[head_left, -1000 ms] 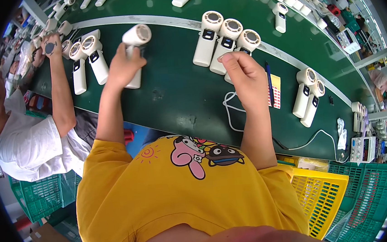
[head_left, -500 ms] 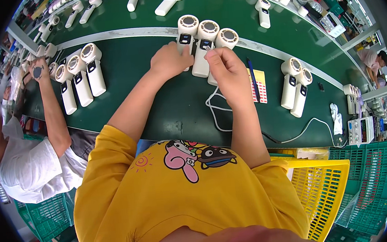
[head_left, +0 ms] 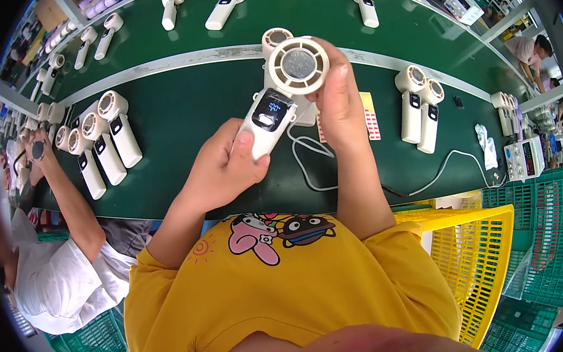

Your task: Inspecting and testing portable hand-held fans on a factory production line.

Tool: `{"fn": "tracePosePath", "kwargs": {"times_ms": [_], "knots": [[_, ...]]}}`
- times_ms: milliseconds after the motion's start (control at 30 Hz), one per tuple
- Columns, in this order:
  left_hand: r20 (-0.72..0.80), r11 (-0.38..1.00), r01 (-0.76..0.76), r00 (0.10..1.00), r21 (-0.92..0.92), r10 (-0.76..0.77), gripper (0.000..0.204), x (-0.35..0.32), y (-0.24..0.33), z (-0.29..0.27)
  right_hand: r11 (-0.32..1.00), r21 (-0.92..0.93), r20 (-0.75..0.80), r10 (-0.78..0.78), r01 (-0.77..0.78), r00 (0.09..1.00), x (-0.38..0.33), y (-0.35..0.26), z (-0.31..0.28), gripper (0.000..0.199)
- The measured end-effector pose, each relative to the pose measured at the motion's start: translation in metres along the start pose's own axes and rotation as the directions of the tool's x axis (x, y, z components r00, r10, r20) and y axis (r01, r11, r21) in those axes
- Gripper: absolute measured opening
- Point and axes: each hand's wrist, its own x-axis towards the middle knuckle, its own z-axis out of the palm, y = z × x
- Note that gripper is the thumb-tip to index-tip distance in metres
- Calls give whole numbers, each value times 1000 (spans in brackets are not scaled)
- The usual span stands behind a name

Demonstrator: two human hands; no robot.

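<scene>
My left hand is closed around the handle of a cream handheld fan, its thumb on the front. The fan is tilted, with its round head up and to the right, a metal disc at the centre and a lit dark display. Close against the head's right side is my right hand, thumb stretched upward, its other fingers partly hidden behind the head. Another fan stands behind the held one, mostly covered. A white cable loops on the green table below my right hand.
Several fans stand at left, near a co-worker's arm. Two fans stand at right. A yellow label sheet lies beyond my right wrist. A small power supply sits at the right edge above a yellow basket.
My left hand has lifted a fan from the middle group and brought it nearer, tilted. My right hand has moved from the fan's front to beside its head. The view has shifted slightly.
</scene>
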Motion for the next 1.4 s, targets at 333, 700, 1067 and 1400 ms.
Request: {"fn": "tracePosePath", "kwargs": {"times_ms": [333, 700, 1067, 1400], "knots": [[188, 483, -727, 628, 487, 755, 31, -3, 2, 3, 687, 574, 72, 498, -444, 864, -14, -39, 28, 50], [171, 565, -88, 905, -820, 389, 54, -5, 12, -26, 997, 78, 283, -3, -20, 959, -15, -26, 25, 40], [-233, 379, -800, 524, -466, 819, 41, -59, 52, -100, 894, -367, 233, 356, -257, 905, -18, -28, 22, 21], [-402, 168, -862, 385, -479, 831, 35, -42, 79, -64, 845, -444, 216, 425, -299, 879, -17, -28, 22, 22]]}}
